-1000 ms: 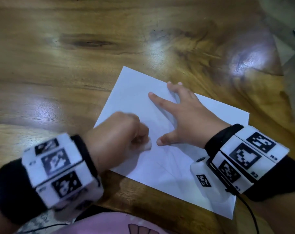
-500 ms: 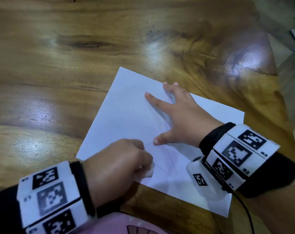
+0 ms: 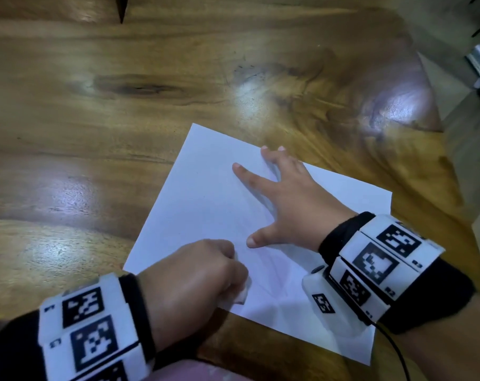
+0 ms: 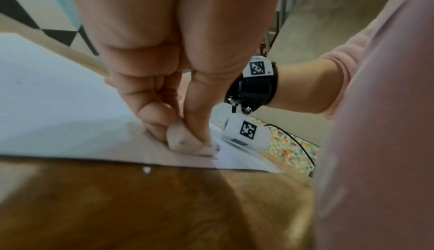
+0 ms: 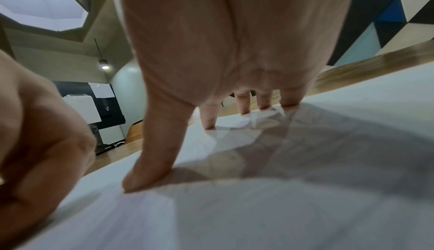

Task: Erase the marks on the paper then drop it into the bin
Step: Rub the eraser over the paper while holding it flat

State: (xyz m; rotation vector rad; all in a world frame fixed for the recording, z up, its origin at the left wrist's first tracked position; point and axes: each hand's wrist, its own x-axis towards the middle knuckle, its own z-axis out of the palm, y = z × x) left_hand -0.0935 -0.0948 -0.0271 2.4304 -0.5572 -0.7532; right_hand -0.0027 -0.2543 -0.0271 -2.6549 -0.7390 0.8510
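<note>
Paper [image 3: 205, 204] is laid flat on the wooden table [image 3: 96, 133]. It is pressed down by the right hand [image 3: 293, 204], grip released, fingers spread. An eraser [image 4: 185, 139] is pinched in the left hand [image 3: 194, 281] against the paper's near edge.

No words or brands can be read; the wrist bands [image 3: 381, 259] carry only black-and-white square code markers with tiny illegible labels.

The left hand [image 3: 194, 276] is covering most of the eraser [image 3: 243, 294], leaving only a blurred white tip showing. Marks on the paper [image 3: 205, 193] are looking too faint to read. The right hand [image 3: 291, 204] is hiding the paper beneath it.
</note>
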